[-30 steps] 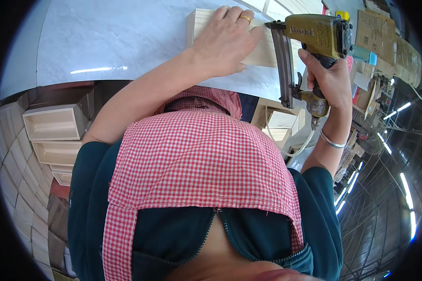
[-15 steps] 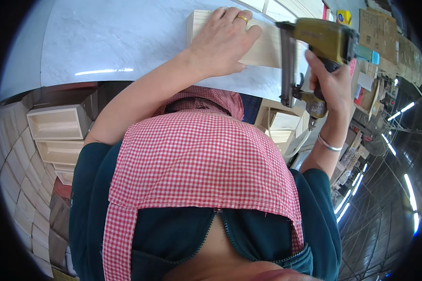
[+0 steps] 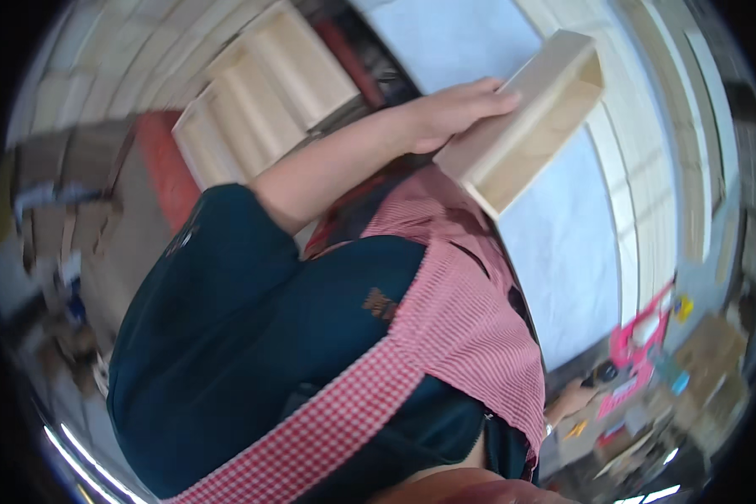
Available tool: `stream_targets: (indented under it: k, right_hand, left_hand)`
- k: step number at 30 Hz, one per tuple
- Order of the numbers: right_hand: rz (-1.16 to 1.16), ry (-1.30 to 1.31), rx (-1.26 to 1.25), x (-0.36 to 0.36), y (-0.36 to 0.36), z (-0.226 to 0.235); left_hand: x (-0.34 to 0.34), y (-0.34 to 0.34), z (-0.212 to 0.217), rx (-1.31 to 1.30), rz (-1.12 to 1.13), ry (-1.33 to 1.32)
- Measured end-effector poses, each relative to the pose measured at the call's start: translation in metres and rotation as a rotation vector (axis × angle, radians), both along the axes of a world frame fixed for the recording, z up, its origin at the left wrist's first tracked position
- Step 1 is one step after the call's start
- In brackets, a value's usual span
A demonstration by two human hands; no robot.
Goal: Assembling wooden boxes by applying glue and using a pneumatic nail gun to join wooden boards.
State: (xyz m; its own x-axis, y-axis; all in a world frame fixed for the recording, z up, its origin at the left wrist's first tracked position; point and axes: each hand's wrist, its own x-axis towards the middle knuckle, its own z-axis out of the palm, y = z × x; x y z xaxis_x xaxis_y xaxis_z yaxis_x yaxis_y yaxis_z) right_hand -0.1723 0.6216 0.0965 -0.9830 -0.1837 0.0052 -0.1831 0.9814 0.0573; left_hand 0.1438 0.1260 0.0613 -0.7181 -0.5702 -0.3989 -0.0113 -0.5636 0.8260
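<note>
My left hand (image 3: 458, 113) grips a pale wooden box (image 3: 512, 118) by its long side wall. The box is tilted above the light grey tabletop (image 3: 554, 269), its hollow side turned right. My right hand (image 3: 569, 400) is stretched out low at the right, beyond the red checked apron (image 3: 479, 336). At its fingertips is a dark object (image 3: 603, 374), blurred and partly hidden. Whether the fingers are wrapped round it does not show.
Pale wooden boards (image 3: 638, 185) lie along the table's far side. Several more wooden boxes (image 3: 269, 92) are stacked at my left, near a red surface (image 3: 161, 160). Beyond the table's right end are a pink holder (image 3: 638, 349) and cardboard (image 3: 710, 357).
My body and view have turned. The left hand has lifted the wooden box off the tabletop. The right hand, which held a nail gun up, is now lower and farther out.
</note>
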Motion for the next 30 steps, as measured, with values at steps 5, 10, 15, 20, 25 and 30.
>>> stream_targets:
  k: [5, 10, 15, 20, 25, 30]
  right_hand:
    - [-0.158, -0.006, 0.038, -0.017, 0.056, -0.053]
    - [-0.125, 0.148, 0.015, -0.044, 0.074, -0.081]
    - [-0.189, 0.145, -0.089, -0.019, 0.066, -0.086]
    - [-0.187, 0.141, -0.139, -0.01, 0.05, -0.076]
    - [-0.124, 0.155, -0.169, -0.008, 0.023, -0.048]
    - [-0.095, 0.177, -0.214, 0.004, -0.011, -0.03]
  left_hand:
    - [0.026, 0.03, 0.009, -0.11, 0.283, -0.209]
    - [0.094, 0.06, 0.019, -0.215, 0.633, -0.075]
    - [0.247, 0.07, 0.002, -0.305, 1.246, -0.285]
    - [0.367, 0.071, -0.049, -0.254, 1.44, -0.565]
    - [0.408, 0.082, -0.129, -0.125, 1.436, -0.604]
    - [0.389, 0.065, -0.13, -0.134, 1.348, -0.599]
